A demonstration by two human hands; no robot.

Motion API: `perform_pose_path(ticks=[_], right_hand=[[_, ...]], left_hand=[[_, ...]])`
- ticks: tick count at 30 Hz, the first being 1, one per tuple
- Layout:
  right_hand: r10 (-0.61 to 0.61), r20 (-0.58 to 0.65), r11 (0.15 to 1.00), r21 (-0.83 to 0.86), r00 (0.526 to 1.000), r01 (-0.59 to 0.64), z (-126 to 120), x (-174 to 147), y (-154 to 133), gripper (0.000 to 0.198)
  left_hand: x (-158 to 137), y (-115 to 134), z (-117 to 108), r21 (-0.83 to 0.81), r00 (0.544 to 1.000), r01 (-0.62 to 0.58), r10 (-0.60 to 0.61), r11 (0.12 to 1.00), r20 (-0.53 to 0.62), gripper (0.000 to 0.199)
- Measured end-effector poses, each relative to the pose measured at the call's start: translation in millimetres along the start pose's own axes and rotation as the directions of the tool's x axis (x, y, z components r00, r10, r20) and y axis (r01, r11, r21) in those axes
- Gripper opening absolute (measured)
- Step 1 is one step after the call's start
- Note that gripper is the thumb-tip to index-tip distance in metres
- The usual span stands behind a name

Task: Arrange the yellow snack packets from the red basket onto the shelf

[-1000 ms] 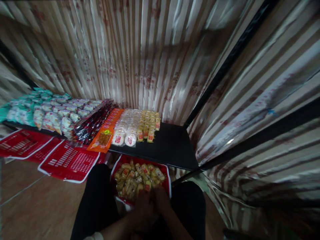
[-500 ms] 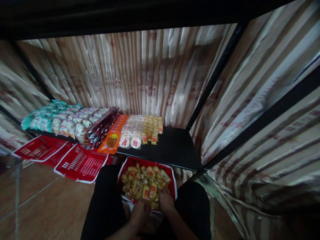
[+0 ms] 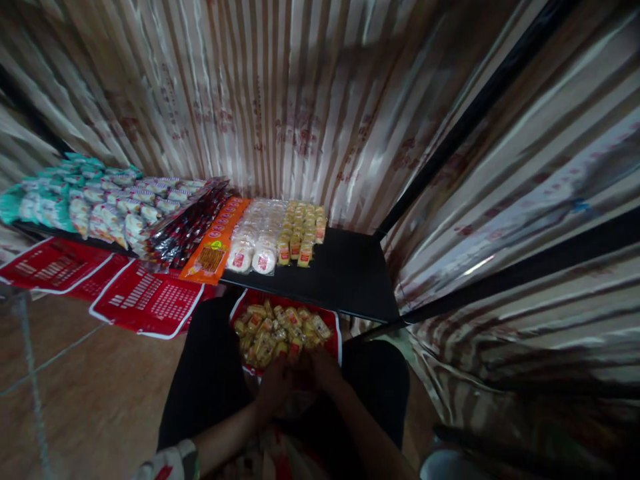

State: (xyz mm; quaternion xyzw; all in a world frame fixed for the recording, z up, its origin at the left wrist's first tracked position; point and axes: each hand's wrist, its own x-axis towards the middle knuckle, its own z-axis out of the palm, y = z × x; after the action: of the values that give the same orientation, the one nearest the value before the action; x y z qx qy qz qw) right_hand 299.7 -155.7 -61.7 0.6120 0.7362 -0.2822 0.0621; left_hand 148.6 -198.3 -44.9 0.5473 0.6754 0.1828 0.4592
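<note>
Two hands, both mine, lay close together at the near edge of a red basket [image 3: 341, 337] set between my knees [image 3: 379, 373]. My left hand [image 3: 274, 383] and right hand [image 3: 324, 371] reached toward the heaped yellow packets [image 3: 265, 333], which filled the basket in no order. Shadow hid the fingertips, so I could not tell whether either hand pinched a packet or merely touched one. Beyond the basket, on a low black shelf [image 3: 355, 273], lined-up yellow packets [image 3: 300, 233] of similar look sat in close rows, just beside round white packets [image 3: 253, 243]; an orange bag [image 3: 215, 247] came next, to the left of these. Step in hand, as I judged it: picking among the loose packets nearest me. The next move, I reckoned, called for a light, sure pinch on single wrappers, since overlapping film could slip or drag a neighbour along.
</note>
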Motion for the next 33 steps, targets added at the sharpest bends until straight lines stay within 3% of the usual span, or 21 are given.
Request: perform_pose_path(ticks=[3,5,8,10,13,16,23,28,33], right_hand=[[-0.020,-0.030,0.989,0.143,0.999,0.024,-12.5,4.1,9.8,0.036],[-0.030,-0.082,0.935,0.349,0.996,0.057,-19.8,8.0,14.8,0.035],[-0.037,-0.126,0.701,0.704,0.991,0.116,-27.7,13.9,19.2,0.038],[-0.014,-0.127,0.520,0.846,0.992,0.116,-31.8,16.2,19.3,0.040],[0.036,-0.053,0.312,0.949,0.998,0.039,-38.8,16.1,15.8,0.045],[0.054,0.015,0.169,0.985,0.998,-0.023,-46.3,14.5,10.7,0.049],[0.065,0.011,0.099,0.995,0.998,-0.017,-58.5,13.5,1.6,0.049],[0.140,-0.069,0.179,0.983,0.988,0.043,-59.3,14.6,-2.5,0.046],[0.236,-0.111,0.150,0.986,0.965,0.076,-60.2,10.0,-2.9,0.040]], left_hand=[[13.2,1.2,4.6,-0.008,0.999,0.008,-0.009,1.000,-0.044,0.032],[23.2,2.4,8.0,-0.064,0.997,0.036,-0.040,0.997,-0.066,0.028],[37.4,8.2,10.8,-0.194,0.997,0.047,-0.057,0.980,-0.046,0.027],[44.7,14.4,11.0,-0.296,1.000,0.022,-0.024,0.955,-0.003,0.030],[50.1,25.3,9.1,-0.417,0.999,-0.026,0.036,0.909,0.016,0.037],[49.5,36.3,4.3,-0.451,0.999,-0.041,0.034,0.892,-0.024,0.035],[47.0,53.1,-11.2,-0.362,0.995,-0.031,-0.005,0.932,-0.098,0.032],[48.1,57.6,-13.8,-0.305,0.994,-0.048,0.016,0.951,-0.107,0.033],[44.4,62.2,-10.8,-0.280,0.987,-0.116,0.079,0.953,-0.143,0.035]])
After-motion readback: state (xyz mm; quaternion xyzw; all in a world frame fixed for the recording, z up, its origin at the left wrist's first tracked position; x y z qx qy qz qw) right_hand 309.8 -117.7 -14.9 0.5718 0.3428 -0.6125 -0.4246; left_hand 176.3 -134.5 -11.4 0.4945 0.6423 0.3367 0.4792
